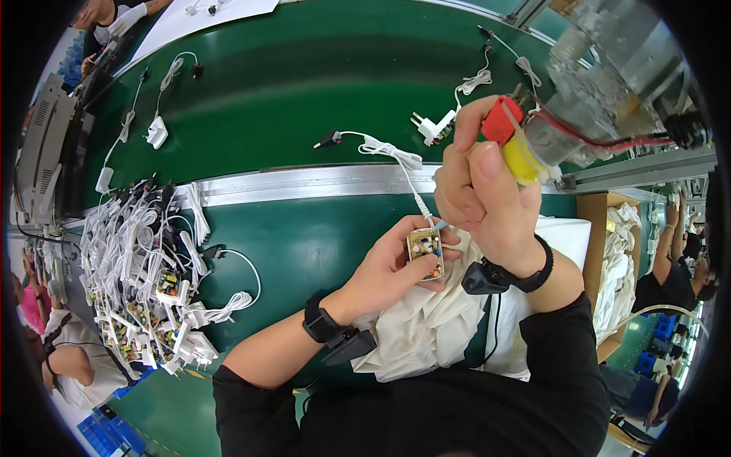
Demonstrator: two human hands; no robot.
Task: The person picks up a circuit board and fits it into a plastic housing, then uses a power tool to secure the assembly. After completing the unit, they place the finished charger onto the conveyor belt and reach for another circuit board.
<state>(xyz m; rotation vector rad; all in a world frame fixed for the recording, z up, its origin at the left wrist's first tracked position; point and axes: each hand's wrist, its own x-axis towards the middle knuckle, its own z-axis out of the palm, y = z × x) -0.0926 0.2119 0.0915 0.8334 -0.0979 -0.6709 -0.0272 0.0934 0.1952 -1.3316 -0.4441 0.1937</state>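
Note:
My left hand is closed around an open white power adapter, its thumb on the edge of the exposed circuit board. A white cord runs up from the adapter to a bundled coil and a black plug end. Above and to the right, my right hand is closed, thumb and forefinger pinching a red and yellow part. That part sits against a cloudy clear hanging fixture with red and black wires. A small light-blue tip shows between the adapter and my right hand; what it belongs to is hidden.
Corded adapters with bare boards are heaped at left. A conveyor belt beyond a metal rail carries several adapters, one a two-pin plug. White cloth lies before me; a cardboard box stands right. Other people work around.

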